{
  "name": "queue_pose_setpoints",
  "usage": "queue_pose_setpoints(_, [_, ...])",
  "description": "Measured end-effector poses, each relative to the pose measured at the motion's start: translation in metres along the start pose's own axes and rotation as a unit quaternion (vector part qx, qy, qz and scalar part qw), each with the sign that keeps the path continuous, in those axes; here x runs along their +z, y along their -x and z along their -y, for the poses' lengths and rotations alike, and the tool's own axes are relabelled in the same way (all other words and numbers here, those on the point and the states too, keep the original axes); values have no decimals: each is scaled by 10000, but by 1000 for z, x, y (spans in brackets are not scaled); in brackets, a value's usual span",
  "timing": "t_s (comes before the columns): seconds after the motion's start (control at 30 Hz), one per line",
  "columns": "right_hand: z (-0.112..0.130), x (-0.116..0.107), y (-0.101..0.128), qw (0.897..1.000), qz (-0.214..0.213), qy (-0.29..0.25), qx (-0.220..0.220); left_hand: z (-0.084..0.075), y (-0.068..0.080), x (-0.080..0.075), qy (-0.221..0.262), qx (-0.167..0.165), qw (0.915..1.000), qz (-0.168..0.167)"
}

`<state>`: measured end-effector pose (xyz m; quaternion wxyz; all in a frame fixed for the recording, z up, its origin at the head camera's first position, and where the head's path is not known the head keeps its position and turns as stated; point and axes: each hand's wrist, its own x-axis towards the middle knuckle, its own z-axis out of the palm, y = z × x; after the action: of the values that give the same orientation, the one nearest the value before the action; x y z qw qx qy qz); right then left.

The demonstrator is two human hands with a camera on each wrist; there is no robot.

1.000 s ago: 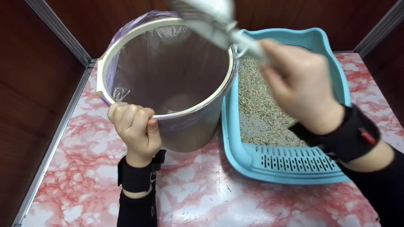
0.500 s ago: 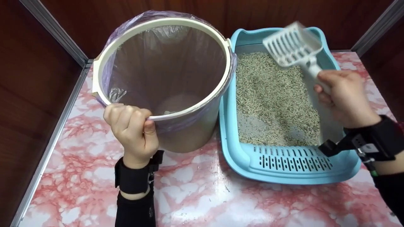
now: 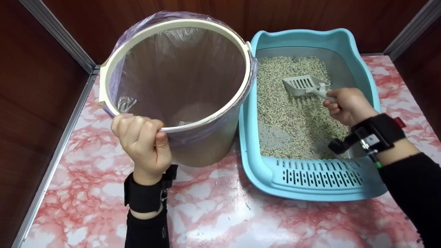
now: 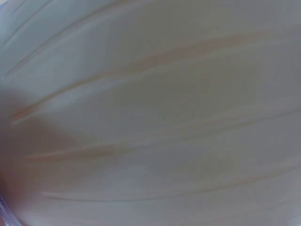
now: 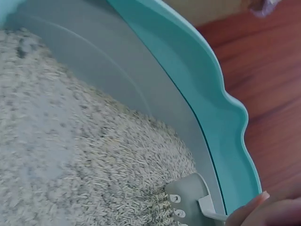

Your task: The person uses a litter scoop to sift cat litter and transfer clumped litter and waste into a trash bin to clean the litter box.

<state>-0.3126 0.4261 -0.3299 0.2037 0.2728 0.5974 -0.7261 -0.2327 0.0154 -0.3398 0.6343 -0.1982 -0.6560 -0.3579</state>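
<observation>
My left hand point(image 3: 143, 143) grips the near rim of a trash can point(image 3: 203, 148) lined with a thin purple plastic bag point(image 3: 120, 77). The bag is folded over the cream rim, and a small pale bit lies low inside. In my right hand point(image 3: 351, 105) is the handle of a slotted litter scoop point(image 3: 303, 84), held over the litter box. The scoop's head is low at the litter point(image 3: 296, 113) and looks empty; in the right wrist view the scoop point(image 5: 188, 195) sits close to the pellets. The left wrist view shows only the can's ribbed wall point(image 4: 164, 103).
The blue litter box point(image 3: 249, 137) stands right beside the can, its slotted front ledge point(image 3: 320, 175) towards me. Dark wooden panels point(image 3: 293, 13) rise behind and at both sides. Underneath is a red-and-white marbled surface point(image 3: 213, 213) with a few dark specks.
My right hand has swung the scoop from above the can back to the right, then lowered it to the litter. The left hand keeps its hold on the rim.
</observation>
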Motion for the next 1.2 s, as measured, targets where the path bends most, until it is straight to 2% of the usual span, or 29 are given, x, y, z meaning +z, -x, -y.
queue_pose_setpoints(0.23, [25, 0, -17, 9951, 84, -552, 812, 2, 4, -2, 49, 5, 10000, 36])
queue_pose_setpoints(0.4, [29, 4, -30, 9920, 139, -888, 883, -2, 2, -6, 35, -51, 10000, 29])
queue_pose_setpoints(0.53, [20, 13, -38, 9946, 29, -925, 474, -6, -2, -8, -11, -110, 9999, 9])
queue_pose_setpoints(0.7, [1, 24, -42, 9978, -269, -496, -359, -8, -6, -9, 13, -85, 10000, -23])
queue_pose_setpoints(0.9, [-23, 36, -48, 9880, -708, -166, -1366, -7, -6, -11, -21, -120, 9999, -91])
queue_pose_setpoints(1.03, [-31, 39, -53, 9831, -834, -186, -1622, -6, -4, -12, -14, -128, 9999, -74])
queue_pose_setpoints(1.2, [-36, 42, -58, 9782, -888, -696, -1745, -4, -3, -14, 5, -101, 9999, -71])
